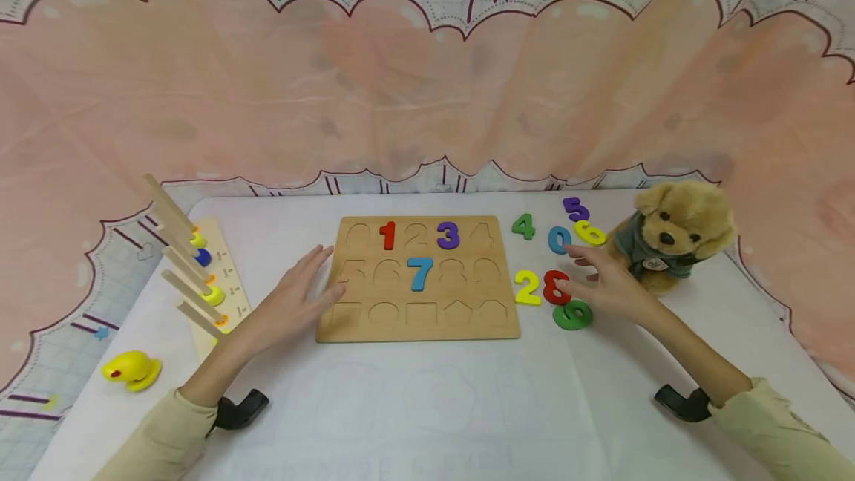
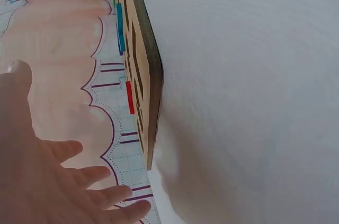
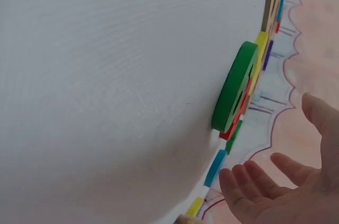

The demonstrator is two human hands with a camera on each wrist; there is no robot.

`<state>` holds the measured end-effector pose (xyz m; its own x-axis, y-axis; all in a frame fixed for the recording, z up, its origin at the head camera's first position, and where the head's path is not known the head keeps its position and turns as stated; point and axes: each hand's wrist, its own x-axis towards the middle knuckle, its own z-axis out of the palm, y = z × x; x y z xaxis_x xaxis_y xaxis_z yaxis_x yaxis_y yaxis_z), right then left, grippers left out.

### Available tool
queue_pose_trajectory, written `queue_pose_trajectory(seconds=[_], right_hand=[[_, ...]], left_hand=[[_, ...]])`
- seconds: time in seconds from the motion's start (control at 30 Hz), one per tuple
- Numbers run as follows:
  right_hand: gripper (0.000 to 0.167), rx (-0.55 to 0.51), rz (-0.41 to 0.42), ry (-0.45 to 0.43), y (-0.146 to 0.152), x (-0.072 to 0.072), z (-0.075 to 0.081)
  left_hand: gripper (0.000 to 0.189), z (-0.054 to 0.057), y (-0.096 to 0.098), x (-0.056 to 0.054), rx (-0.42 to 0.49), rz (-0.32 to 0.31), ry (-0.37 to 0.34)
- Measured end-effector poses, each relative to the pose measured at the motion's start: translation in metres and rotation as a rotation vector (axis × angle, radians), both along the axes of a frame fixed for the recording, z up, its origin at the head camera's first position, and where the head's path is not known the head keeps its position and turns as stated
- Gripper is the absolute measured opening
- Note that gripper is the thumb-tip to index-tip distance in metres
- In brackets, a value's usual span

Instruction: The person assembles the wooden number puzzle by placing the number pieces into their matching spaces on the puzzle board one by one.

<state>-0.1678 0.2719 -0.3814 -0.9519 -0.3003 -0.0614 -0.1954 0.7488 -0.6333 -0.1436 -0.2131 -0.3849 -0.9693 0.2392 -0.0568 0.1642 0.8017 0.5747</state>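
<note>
A wooden number board (image 1: 374, 325) lies flat on the white table. A red 1 (image 1: 388, 236), a purple 3 (image 1: 448, 235) and a blue 7 (image 1: 419, 274) sit on it. My left hand (image 1: 297, 303) is at the board's left edge, fingers spread, holding nothing; the left wrist view shows a gap between hand and board. Over the loose numbers on the right, my right hand (image 1: 611, 284) hovers with relaxed fingers and an empty palm. Nearest to it are a red 8 (image 1: 557, 287), a blue 0 (image 1: 559, 240) and a green ring-shaped number (image 1: 572, 315), 9 or 6.
More loose numbers lie right of the board: a yellow 2 (image 1: 528, 288), green 4 (image 1: 524, 226), purple 5 (image 1: 576, 208) and yellow 6 (image 1: 590, 233). A plush dog (image 1: 675, 232) sits beyond them. At left stand a pegged board (image 1: 230, 280) with rings and a yellow duck (image 1: 132, 370).
</note>
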Motion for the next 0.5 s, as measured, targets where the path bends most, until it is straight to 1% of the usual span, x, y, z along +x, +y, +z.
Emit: queue_pose_trajectory(seconds=[0.23, 0.5], right_hand=[[0.067, -0.014, 0.023, -0.019, 0.001, 0.0, -0.003], [0.072, -0.011, 0.003, -0.113, 0.002, -0.006, -0.012]], left_hand=[[0.076, -0.005, 0.002, -0.001, 0.001, -0.023, -0.004], [0.083, -0.009, 0.003, -0.003, -0.007, -0.022, -0.019]])
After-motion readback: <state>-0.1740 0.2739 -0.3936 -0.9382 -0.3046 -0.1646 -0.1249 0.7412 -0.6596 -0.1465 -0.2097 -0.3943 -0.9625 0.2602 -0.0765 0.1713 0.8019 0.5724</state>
